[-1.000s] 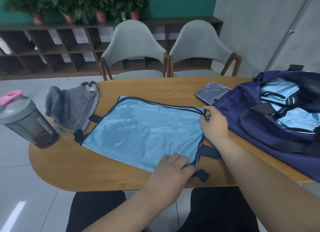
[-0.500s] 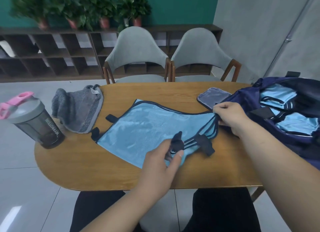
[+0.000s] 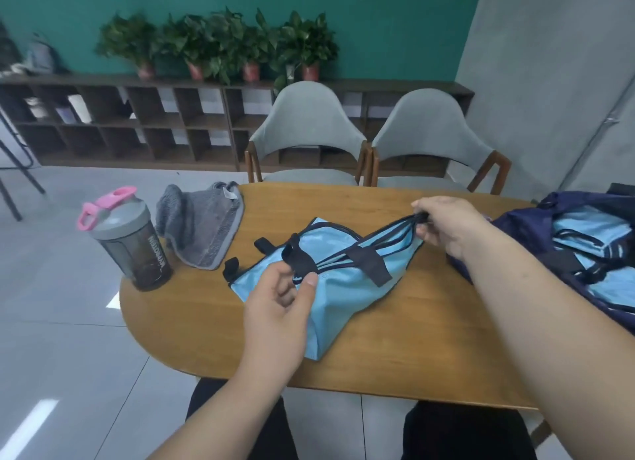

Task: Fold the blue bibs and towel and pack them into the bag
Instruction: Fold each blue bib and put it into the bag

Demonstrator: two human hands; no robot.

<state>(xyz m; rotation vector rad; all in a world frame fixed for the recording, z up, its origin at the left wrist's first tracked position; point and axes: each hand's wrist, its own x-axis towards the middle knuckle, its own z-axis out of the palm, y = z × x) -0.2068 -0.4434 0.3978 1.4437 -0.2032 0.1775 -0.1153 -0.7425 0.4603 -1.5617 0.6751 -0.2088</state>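
Fingers (image 3: 275,275) of the left hand (image 3: 278,311) pinch a dark strap and the trimmed edge of the blue bib (image 3: 338,287) at centre frame, with the thumb pressed on top. Right hand (image 3: 446,225), right of centre, grips the gathered dark-edged corner of the same bib, fingers curled closed around it. Bib hangs bunched between both hands, raised at the right end, its lower fold resting on the wooden table (image 3: 395,353). Navy bag (image 3: 515,232) lies open at the right edge of the frame, with folded blue bibs (image 3: 591,232) inside. Grey towel (image 3: 206,232) lies crumpled on the table at upper left, just beside a shaker bottle (image 3: 134,246) with a pink lid.
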